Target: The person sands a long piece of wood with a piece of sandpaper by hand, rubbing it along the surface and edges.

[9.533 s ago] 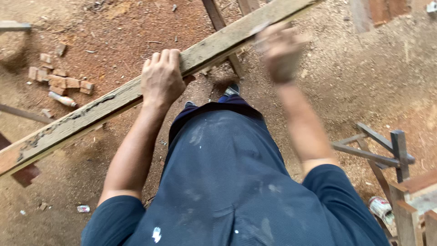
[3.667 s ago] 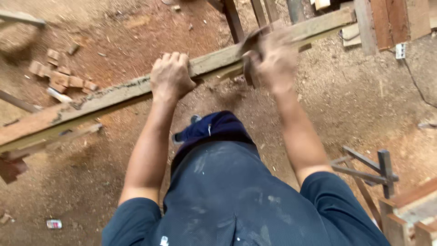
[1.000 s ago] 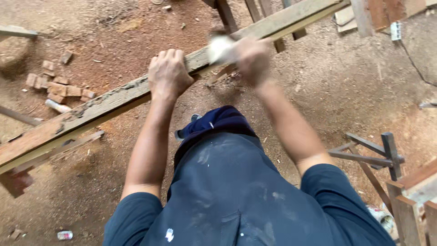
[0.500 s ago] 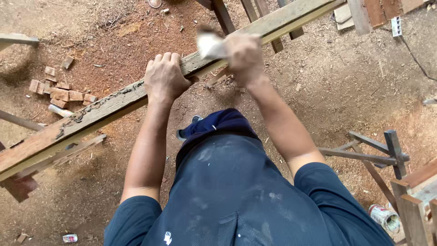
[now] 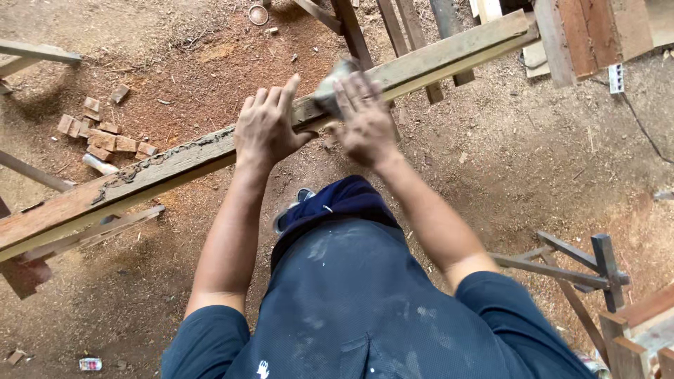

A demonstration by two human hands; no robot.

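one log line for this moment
left hand: flat on beam | right hand: blurred grey pad on beam | ground: wood blocks

- A small can (image 5: 90, 363) lies on the dirt floor at the bottom left. It is on its side. It looks white with some red and blue on it.
- Another can (image 5: 597, 365) sits at the bottom right edge, by the wooden posts. Only a bit of it shows. It looks pale with some green and red.
- A small white box-like thing (image 5: 616, 78) hangs on the wood at the top right, with a dark cord running from it. It is too small to tell more.
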